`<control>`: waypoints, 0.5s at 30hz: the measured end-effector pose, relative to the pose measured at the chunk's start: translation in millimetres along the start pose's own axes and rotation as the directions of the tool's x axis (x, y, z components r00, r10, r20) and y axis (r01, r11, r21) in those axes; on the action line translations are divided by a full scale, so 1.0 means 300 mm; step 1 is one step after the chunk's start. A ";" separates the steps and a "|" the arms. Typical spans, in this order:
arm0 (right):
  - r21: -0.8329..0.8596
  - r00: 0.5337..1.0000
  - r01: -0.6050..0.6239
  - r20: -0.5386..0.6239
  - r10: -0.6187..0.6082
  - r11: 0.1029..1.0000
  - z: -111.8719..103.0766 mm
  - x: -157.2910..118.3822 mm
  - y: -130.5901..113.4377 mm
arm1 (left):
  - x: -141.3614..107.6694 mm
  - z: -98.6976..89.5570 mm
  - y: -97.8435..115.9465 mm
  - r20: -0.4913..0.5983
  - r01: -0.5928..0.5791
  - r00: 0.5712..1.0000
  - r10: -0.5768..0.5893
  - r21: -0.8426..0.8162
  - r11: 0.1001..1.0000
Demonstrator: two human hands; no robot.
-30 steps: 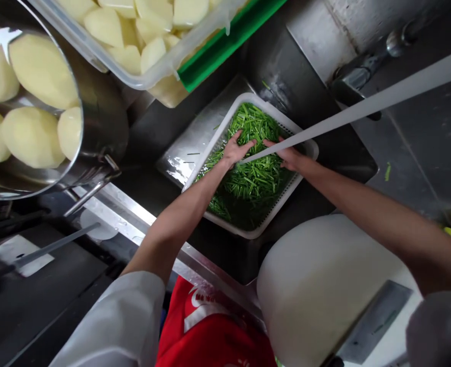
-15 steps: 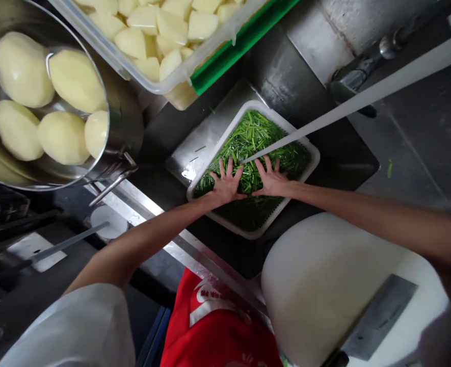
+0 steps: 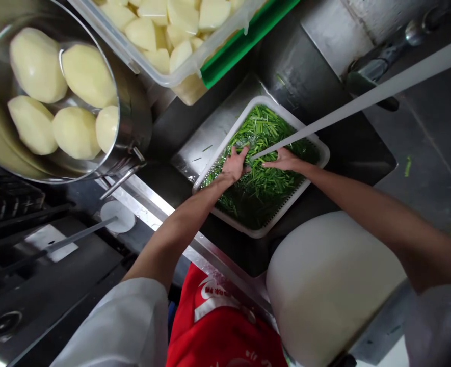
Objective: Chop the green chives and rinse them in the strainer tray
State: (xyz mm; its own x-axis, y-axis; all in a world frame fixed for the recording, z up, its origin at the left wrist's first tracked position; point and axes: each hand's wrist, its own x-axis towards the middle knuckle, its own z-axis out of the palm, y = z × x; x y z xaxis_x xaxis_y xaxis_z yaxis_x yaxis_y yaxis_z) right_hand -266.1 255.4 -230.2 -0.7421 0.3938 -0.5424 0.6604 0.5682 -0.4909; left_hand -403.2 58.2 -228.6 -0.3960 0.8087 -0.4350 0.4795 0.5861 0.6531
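Cut green chive-like stalks (image 3: 261,125) lie in water inside a white perforated basket (image 3: 261,233), which stands in a metal sink (image 3: 198,145). My left hand (image 3: 234,165) dips into the greens at the basket's left side, fingers apart and their tips partly under water. Opposite it, my right hand (image 3: 285,160) reaches in from the right with thumb and fingers apart, partly hidden by a long pale column (image 3: 336,112). That column slants down between my hands; whether it is a hose or running water I cannot tell.
A metal pot (image 3: 133,117) of peeled potatoes (image 3: 76,132) stands left. Behind is a clear tub (image 3: 160,77) of potato chunks (image 3: 183,18). A thick round white board (image 3: 324,285) bears a cleaver (image 3: 381,326) at the right front. A tap (image 3: 374,76) juts from the wall.
Both hands have moved farther back over the basket, from spread flat on the greens to dipping in with fingers turned inward. Greens now show in front of them. The view has shifted slightly.
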 end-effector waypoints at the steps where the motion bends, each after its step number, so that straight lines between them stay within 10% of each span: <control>1: -0.026 1.000 -0.023 0.006 0.023 0.999 -0.006 -0.024 -0.010 | -0.020 -0.006 0.004 -0.006 -0.003 1.000 0.002 -0.024 1.000; 8: -0.498 0.984 0.064 0.177 0.029 0.865 0.078 -0.278 -0.128 | -0.233 0.050 -0.006 0.140 -0.230 0.971 0.192 0.350 0.908; 15: -0.587 0.970 0.092 0.236 0.062 0.804 0.186 -0.196 -0.069 | -0.178 0.146 -0.081 0.224 -0.307 0.947 0.231 0.418 0.855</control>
State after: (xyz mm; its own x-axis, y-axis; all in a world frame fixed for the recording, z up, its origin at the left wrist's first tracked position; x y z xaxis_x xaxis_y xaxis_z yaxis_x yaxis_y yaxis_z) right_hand -229.7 180.1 -226.3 -0.6520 0.2466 -0.7170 0.3958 0.9172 -0.0445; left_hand -359.4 2.9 -248.3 -0.0892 0.9123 -0.3996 0.8589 0.2736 0.4330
